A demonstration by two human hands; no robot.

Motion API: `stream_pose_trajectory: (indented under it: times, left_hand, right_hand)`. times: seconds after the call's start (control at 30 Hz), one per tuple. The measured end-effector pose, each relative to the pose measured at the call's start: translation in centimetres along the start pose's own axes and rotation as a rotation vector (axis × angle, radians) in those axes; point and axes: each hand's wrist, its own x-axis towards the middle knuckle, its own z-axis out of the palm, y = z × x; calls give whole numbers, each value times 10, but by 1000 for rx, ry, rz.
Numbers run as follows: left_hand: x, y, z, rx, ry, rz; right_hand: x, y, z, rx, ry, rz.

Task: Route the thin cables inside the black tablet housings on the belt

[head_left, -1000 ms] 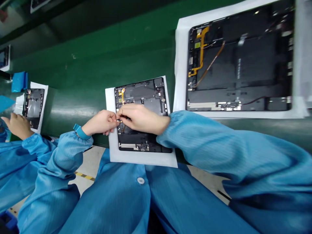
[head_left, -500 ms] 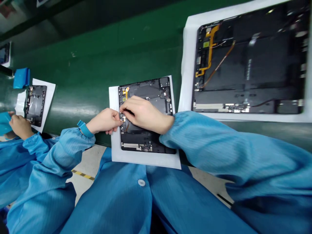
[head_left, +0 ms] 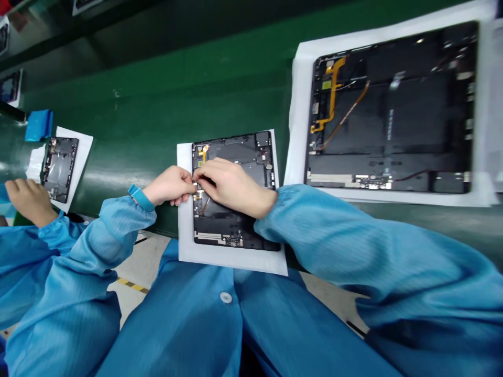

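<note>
An opened black tablet (head_left: pixel 236 220) lies on a white foam sheet (head_left: pixel 228 259) at the near edge of the green conveyor belt (head_left: pixel 157 104). Its insides show an orange flex cable (head_left: pixel 204 152) at the top left. My left hand (head_left: pixel 168 186) rests at the tablet's left edge with its fingers curled. My right hand (head_left: pixel 231 186) lies across the tablet, fingertips pinched at the left edge beside the left hand's fingertips. What they pinch is too small to make out.
A second opened tablet (head_left: pixel 393 120) on white foam lies on the belt to the right. A third tablet (head_left: pixel 59 167) lies at the far left, where another person's hand (head_left: pixel 27 201) in a blue sleeve rests. A blue object (head_left: pixel 39 124) sits beyond it.
My right hand's fingertips have moved from the middle of the left edge a little up towards the orange cable. The left hand stayed beside them. The view shifted slightly.
</note>
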Motion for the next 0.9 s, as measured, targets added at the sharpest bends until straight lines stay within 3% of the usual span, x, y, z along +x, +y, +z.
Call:
stream_pose_trajectory:
  times: [0.2,0.33,0.9]
  left_hand:
    - [5,-3,-5,5,36,3]
    - [7,-5,-9,-36,69,30]
    - [15,3,-3,-141,176,35]
  right_hand:
    - [15,8,0,-127,18,63]
    - [21,15,-1,-45,16,77]
    - [13,17,1,-20,93,142]
